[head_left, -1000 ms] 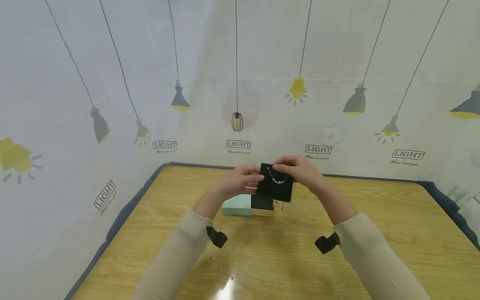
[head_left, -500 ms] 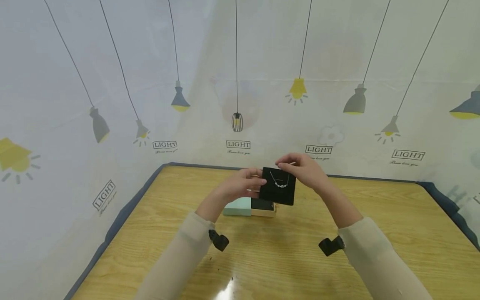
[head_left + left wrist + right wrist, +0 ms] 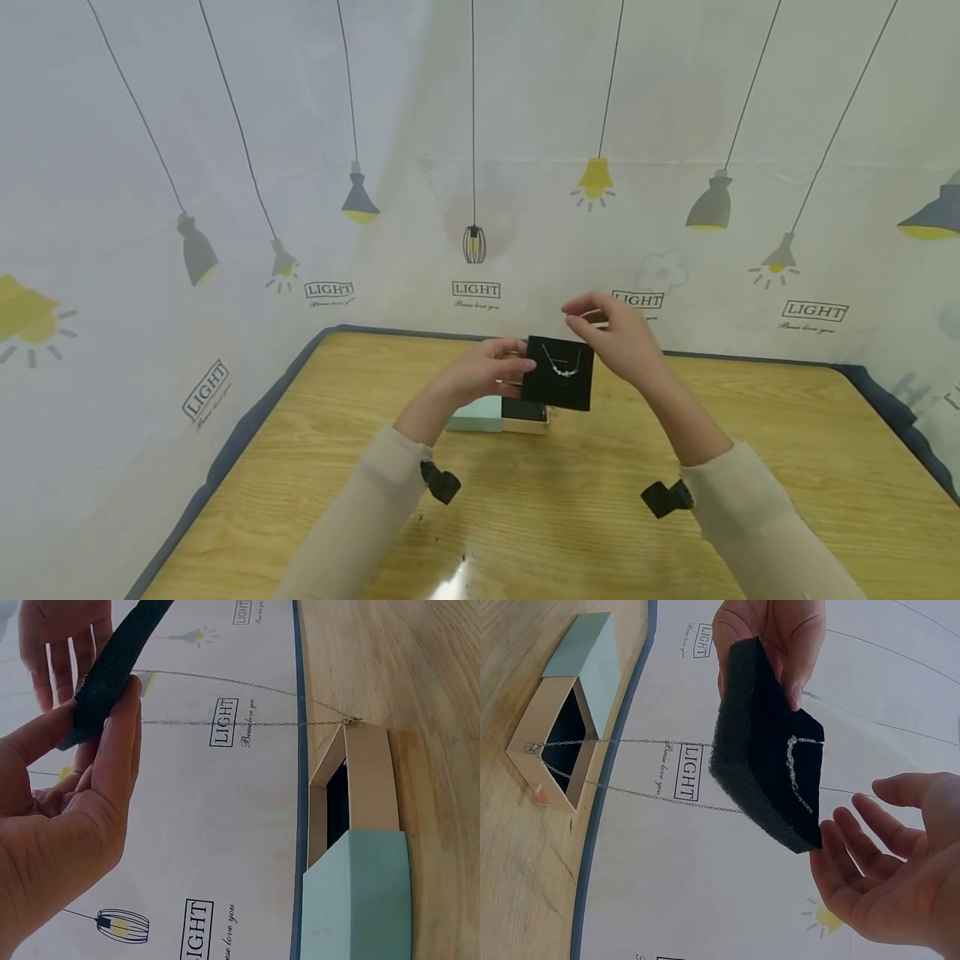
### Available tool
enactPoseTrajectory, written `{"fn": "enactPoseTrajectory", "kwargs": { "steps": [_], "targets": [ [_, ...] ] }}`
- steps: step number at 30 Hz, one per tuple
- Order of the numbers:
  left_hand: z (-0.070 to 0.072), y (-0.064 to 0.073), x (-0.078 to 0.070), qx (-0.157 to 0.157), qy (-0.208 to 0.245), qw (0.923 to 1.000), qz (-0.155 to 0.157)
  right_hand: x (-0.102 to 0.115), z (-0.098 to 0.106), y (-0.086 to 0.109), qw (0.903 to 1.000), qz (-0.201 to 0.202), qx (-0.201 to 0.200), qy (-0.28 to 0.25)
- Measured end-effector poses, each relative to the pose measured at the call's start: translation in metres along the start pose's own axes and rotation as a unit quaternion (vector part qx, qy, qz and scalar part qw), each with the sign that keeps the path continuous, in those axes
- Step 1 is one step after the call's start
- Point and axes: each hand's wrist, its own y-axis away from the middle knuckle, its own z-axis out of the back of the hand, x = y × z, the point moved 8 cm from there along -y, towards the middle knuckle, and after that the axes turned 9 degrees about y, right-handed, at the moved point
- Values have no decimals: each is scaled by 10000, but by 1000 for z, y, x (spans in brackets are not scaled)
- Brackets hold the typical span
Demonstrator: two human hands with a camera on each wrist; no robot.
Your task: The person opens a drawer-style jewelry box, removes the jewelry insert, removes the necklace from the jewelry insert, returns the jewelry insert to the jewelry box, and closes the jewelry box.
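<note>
My left hand [image 3: 476, 371] pinches the left edge of a square black foam jewellery pad [image 3: 555, 393] between thumb and fingers, holding it tilted above the table. A silver necklace [image 3: 564, 372] with small beads hangs across the pad's face through slits. Behind the pad, its chain [image 3: 232, 723] runs down in two strands to the box, where the clasp end lies at the tray's corner. Near the pad's upper right corner is my right hand [image 3: 622, 337], its fingers loosely bent and gripping nothing; whether a fingertip brushes the pad's edge is unclear in the right wrist view.
Beneath the pad, a slide-out box stands on the wooden table [image 3: 555, 517]: a mint-green sleeve [image 3: 375, 892] with a beige tray [image 3: 373, 776] pulled partly out, dark inside. A wall cloth [image 3: 525, 108] printed with lamps hangs behind the table.
My right hand has let go of the pad's upper edge and moved up and right. The pad, still in my left hand, has shifted slightly right and down.
</note>
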Motion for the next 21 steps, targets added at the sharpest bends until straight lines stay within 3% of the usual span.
{"fn": "enactPoseTrajectory", "kwargs": {
  "steps": [8,21],
  "targets": [
    [-3,-4,1,-45,34,10000,-47,5,2,2,9999,86,12,73],
    [-6,-11,1,-485,325,9981,-219,8,-1,7,9994,177,199,222]
  ]
}}
